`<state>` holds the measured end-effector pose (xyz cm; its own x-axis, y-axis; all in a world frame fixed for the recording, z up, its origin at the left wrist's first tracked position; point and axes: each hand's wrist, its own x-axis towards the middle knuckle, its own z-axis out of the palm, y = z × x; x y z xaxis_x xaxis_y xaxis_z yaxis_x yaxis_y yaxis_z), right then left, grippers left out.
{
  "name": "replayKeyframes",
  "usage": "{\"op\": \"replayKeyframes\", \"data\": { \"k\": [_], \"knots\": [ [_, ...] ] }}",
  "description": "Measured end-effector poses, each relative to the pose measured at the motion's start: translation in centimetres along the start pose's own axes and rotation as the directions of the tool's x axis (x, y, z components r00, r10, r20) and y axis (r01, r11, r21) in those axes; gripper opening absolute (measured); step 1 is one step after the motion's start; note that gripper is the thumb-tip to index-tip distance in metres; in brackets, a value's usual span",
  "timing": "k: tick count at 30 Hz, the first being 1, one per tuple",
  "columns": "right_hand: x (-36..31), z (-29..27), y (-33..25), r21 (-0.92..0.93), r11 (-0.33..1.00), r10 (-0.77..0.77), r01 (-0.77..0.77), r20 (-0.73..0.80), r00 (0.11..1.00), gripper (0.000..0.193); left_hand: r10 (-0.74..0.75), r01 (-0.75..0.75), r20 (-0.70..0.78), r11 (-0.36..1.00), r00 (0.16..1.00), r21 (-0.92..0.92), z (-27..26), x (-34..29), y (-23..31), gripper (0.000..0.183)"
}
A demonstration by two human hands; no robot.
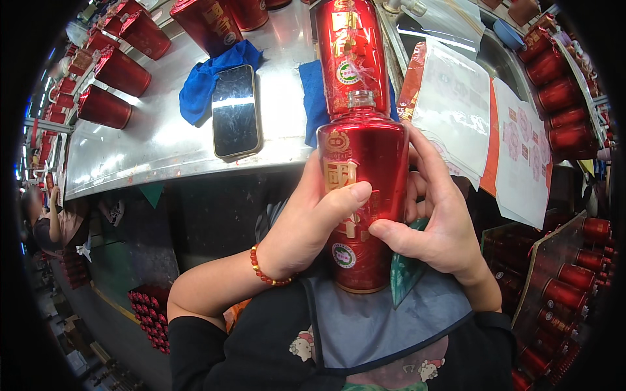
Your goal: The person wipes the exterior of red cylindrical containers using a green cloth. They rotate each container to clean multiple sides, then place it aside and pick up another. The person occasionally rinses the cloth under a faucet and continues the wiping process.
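A glossy red bottle with gold raised lettering and a clear, uncapped neck is upright between my two hands, in front of my apron. My left hand, with a red bead bracelet at the wrist, wraps its left side, thumb across the front. My right hand grips the right side, thumb pressed on the lower front. A dark green, pointed flat piece sticks out below my right thumb; its kind I cannot make out. Directly behind stands a second red bottle on the metal table.
A phone lies against a blue cloth on the metal table. Printed sheets rest at the right. More red bottles line the left; others fill racks at the right. Another person is far left.
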<state>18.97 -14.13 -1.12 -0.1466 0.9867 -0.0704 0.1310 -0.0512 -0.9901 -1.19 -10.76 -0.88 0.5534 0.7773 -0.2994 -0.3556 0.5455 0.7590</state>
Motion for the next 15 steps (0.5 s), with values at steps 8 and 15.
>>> {"op": "replayKeyframes", "data": {
  "k": [8, 15],
  "knots": [
    [0.03, 0.12, -0.14, -0.016, 1.000, 0.002, -0.002, 0.000, 1.000, 0.118, -0.007, 0.007, 0.018, 0.999, 1.000, 0.038, -0.84, 0.45, -0.56, 0.069],
    [0.07, 0.05, -0.38, -0.046, 0.999, 0.002, -0.002, 0.006, 1.000, 0.119, -0.009, 0.008, 0.012, 1.000, 1.000, 0.022, -0.62, 0.46, -0.38, 0.068]
  ]
}}
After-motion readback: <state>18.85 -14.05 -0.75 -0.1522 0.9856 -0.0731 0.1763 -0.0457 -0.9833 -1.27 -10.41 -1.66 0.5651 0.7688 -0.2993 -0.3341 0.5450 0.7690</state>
